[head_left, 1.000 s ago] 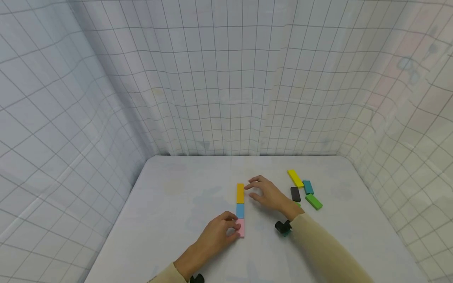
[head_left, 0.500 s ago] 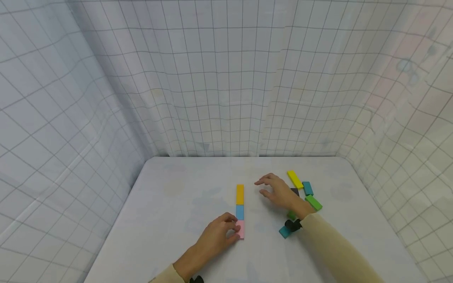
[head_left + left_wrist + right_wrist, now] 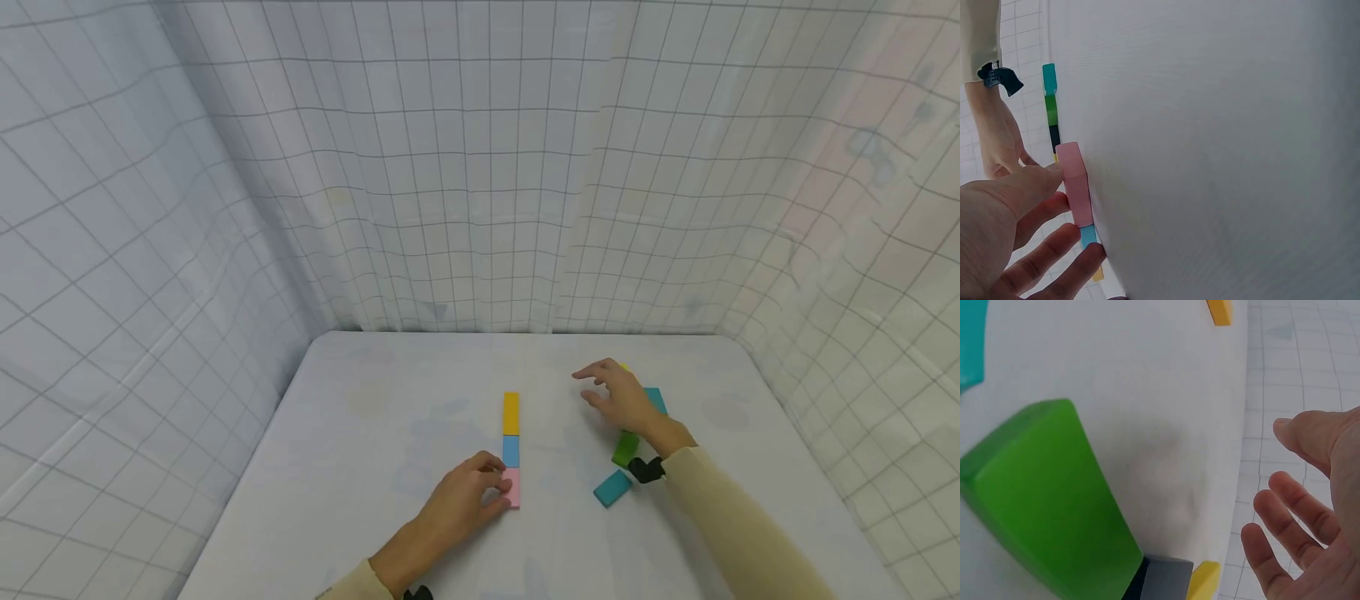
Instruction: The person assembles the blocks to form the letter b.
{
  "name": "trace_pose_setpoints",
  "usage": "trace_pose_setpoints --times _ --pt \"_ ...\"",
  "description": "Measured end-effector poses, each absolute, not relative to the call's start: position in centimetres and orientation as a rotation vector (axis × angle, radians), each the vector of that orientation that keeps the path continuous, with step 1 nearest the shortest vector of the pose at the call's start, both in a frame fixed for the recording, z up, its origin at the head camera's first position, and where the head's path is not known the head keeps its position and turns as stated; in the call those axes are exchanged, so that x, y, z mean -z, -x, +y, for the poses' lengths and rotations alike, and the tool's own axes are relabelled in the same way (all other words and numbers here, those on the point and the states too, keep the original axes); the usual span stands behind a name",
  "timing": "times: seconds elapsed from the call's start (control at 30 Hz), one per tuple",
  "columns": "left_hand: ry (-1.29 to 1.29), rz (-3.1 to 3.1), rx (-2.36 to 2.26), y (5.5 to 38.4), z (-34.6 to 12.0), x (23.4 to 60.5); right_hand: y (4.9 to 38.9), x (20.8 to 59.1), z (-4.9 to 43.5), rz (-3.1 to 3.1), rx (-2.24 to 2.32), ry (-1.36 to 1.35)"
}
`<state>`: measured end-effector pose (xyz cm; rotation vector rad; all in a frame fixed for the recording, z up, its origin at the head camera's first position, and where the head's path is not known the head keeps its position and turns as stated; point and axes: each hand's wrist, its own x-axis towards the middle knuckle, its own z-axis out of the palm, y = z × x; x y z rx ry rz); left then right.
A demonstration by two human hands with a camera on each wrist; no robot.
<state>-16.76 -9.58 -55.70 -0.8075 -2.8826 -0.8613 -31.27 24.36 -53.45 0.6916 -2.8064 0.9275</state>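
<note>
Pink [image 3: 513,492], light blue [image 3: 511,451] and orange [image 3: 512,413] blocks lie end to end in a straight line on the white table. My left hand [image 3: 459,496] rests beside the pink block, thumb and fingertips touching its left side with loosely bent fingers. To the right, my right hand [image 3: 622,402] hovers over a loose group of blocks, fingers spread and holding nothing. Beneath its wrist lies a green block [image 3: 626,450], seen large in the right wrist view. A dark grey block [image 3: 1169,578] and a yellow block [image 3: 1205,580] lie beyond it.
A teal block [image 3: 612,488] lies nearest me on the right, and another teal block [image 3: 656,399] shows behind the right wrist. Gridded white curtains [image 3: 480,167] enclose the table [image 3: 360,433] at the back and both sides.
My right hand has moved right, away from the orange block and over the loose blocks, covering some of them. My left hand has stayed beside the pink block.
</note>
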Motion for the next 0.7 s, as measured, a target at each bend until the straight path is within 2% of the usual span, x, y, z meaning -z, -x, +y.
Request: trace_pose_setpoints --times 0.7 --pt "0.812 -2.884 0.864 16.7 -9.6 55.5 32.7 54.5 30.3 -2.927 -0.916 -0.301"
